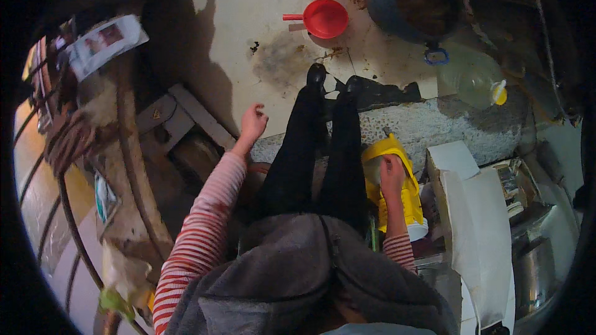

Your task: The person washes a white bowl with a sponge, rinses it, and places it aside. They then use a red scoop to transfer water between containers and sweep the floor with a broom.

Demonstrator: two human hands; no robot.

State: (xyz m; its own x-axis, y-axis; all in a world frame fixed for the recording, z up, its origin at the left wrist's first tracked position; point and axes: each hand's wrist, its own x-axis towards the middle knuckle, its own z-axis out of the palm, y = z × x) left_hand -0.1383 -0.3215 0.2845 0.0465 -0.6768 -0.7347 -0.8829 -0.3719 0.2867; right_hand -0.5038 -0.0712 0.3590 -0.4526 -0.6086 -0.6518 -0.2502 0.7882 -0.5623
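My left hand is raised to the left of my knees, its fingers loosely curled and apart, with nothing in it. On the other side, my right hand hangs at the mouth of a yellow plastic container, its fingers bent downward. Whether those fingers grip the rim or anything inside cannot be made out. A raised yellow flap or handle curves around the container's far side. Something white shows under its near end. My legs in black trousers stretch out between my hands.
A red plastic dipper stands beyond my shoes. Farther right are a dark bucket and a clear plastic bottle with a yellow and white cap. White cardboard rises at right. Coiled rope or cable and a wooden board border the left.
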